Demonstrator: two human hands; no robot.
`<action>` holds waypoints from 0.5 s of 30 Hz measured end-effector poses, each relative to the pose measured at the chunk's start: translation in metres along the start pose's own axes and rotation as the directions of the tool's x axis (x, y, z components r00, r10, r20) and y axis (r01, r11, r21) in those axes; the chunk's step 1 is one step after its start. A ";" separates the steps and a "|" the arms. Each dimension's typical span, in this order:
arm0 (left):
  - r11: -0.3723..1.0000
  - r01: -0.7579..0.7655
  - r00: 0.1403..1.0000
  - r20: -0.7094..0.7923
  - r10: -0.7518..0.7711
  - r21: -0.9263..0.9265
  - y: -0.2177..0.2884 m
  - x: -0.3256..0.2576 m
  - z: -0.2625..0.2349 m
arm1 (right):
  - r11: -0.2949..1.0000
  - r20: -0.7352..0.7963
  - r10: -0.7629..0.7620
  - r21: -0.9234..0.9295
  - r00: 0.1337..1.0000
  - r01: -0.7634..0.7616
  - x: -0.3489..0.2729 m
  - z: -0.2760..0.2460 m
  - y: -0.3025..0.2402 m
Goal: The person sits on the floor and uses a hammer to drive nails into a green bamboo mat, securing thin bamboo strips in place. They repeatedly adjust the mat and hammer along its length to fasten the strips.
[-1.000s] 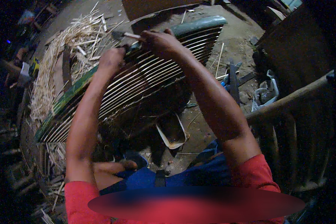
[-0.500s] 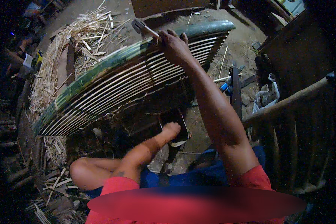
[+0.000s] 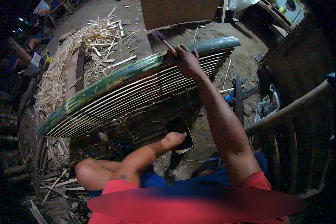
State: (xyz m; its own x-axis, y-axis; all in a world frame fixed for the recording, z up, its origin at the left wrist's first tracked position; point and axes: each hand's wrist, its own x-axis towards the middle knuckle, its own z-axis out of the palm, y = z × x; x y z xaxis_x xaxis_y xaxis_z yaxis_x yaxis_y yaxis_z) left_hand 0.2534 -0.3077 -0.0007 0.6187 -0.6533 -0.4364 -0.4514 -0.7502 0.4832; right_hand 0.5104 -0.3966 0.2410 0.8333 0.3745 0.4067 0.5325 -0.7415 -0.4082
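Observation:
My right hand [image 3: 186, 61] is closed round the pale handle of a paintbrush [image 3: 164, 42], whose dark head points up and left past a green bamboo pole [image 3: 112, 79]. This pole forms the upper edge of a curved panel of thin pale bamboo slats [image 3: 130, 95], which stretches across the view in front of me. Lower down, my left hand [image 3: 175, 139] is closed at a dark container with a pale rim [image 3: 184, 150]. The container's inside is too dark to make out, and the left fingertips are partly lost in shadow.
Pale bamboo shavings [image 3: 97, 41] lie heaped beyond the panel at the left, around a wooden beam [image 3: 75, 71]. A brown board [image 3: 179, 13] stands at the back. To the right are a blue-handled tool [image 3: 229, 96], a whitish plastic bag [image 3: 268, 106] and a bamboo rail [image 3: 291, 102].
The whole scene sits slightly lower and further right in the picture. Both hands keep their holds, the brush still above the pole and the left hand still at the container.

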 end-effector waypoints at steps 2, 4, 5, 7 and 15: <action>0.966 -0.237 0.956 -0.202 0.213 -0.106 0.002 -0.038 -0.050 | 1.000 -0.073 -0.016 -0.007 0.997 0.016 -0.001 0.003 0.002; 0.950 -0.276 0.929 -0.295 0.224 -0.147 0.001 -0.072 -0.120 | 0.998 -0.090 -0.013 0.057 0.996 0.019 -0.001 0.006 0.004; 0.979 -0.131 0.970 -0.226 0.093 -0.157 -0.004 -0.087 -0.163 | 0.998 -0.037 0.041 0.051 0.998 -0.039 0.000 0.007 0.003; 0.937 -0.346 0.598 -0.781 0.181 -0.047 -0.018 -0.113 -0.244 | 0.997 -0.051 0.077 0.035 0.996 -0.075 -0.001 0.006 0.002; 0.981 -0.133 0.367 -0.926 -0.085 -0.142 -0.059 -0.099 -0.362 | 0.899 -0.003 0.215 0.392 0.976 -0.197 -0.012 -0.054 -0.038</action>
State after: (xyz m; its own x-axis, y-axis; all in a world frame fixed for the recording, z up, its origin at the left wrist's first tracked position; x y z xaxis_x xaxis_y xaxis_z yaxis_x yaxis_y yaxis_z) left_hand 0.4513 -0.1613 0.2883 0.8609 -0.0819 0.5021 -0.4335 -0.6346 0.6398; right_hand 0.4722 -0.4034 0.2959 0.9280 0.2041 0.3118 0.3726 -0.5220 -0.7673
